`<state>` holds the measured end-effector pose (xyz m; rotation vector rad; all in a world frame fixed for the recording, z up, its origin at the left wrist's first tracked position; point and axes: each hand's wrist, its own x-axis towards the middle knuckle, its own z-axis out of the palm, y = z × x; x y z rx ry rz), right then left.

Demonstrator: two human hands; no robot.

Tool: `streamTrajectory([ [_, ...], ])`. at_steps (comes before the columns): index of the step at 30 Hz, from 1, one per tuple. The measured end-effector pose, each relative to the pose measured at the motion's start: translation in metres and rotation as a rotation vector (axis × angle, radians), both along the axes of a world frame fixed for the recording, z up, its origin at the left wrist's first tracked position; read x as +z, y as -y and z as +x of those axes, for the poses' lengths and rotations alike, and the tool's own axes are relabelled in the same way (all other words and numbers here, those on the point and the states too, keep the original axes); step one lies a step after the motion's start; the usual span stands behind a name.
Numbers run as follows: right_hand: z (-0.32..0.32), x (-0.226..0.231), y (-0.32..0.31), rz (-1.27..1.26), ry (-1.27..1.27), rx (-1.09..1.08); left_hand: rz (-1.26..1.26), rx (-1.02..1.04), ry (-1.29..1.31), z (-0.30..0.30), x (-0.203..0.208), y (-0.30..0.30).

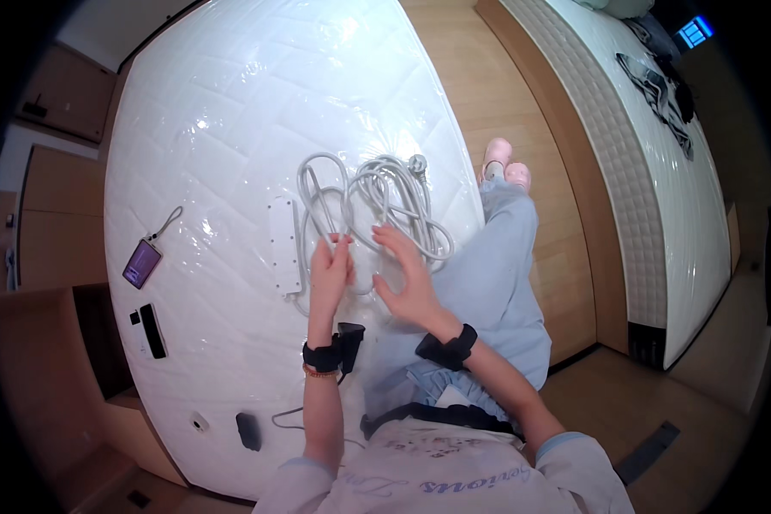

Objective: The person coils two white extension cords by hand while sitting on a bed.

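A white power strip [283,247] lies lengthwise on the plastic-wrapped mattress [231,111], left of my hands. Its grey-white cable [423,206] spreads in several loose loops beyond my fingers, and the plug [417,163] rests at the far right of the coil. With fingers pinched together, my left hand [330,272] grips a strand of the cable near the bottom of the left loop. My right hand [411,287] is open beside the coil, thumb and fingers apart, holding nothing. Each wrist wears a black strap with a black block on it.
To the left lie a phone-like purple-screened device [142,263] with a strap and a white-and-black device [150,331]. Nearer are a dark block [248,431] and a small white object [199,421]. Another wrapped mattress [608,128] stands at right across a wooden floor [454,60].
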<state>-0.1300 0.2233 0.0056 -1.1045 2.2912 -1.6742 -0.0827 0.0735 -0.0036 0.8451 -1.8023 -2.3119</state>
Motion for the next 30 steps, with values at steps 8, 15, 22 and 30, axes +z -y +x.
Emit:
streamTrajectory([
  [8,-0.013,-0.029,-0.002,0.017,-0.025,-0.287,-0.901,0.064,0.523,0.018,-0.008,0.018],
  [15,-0.002,-0.034,0.029,0.277,0.578,0.042,-1.022,-0.051,0.581,0.020,-0.038,0.017],
  [22,0.009,-0.085,0.027,0.388,0.378,-0.155,-1.534,0.044,0.378,0.017,-0.028,-0.013],
  [30,0.001,-0.066,0.018,0.440,0.801,0.033,-0.545,0.070,0.403,0.020,-0.047,0.013],
])
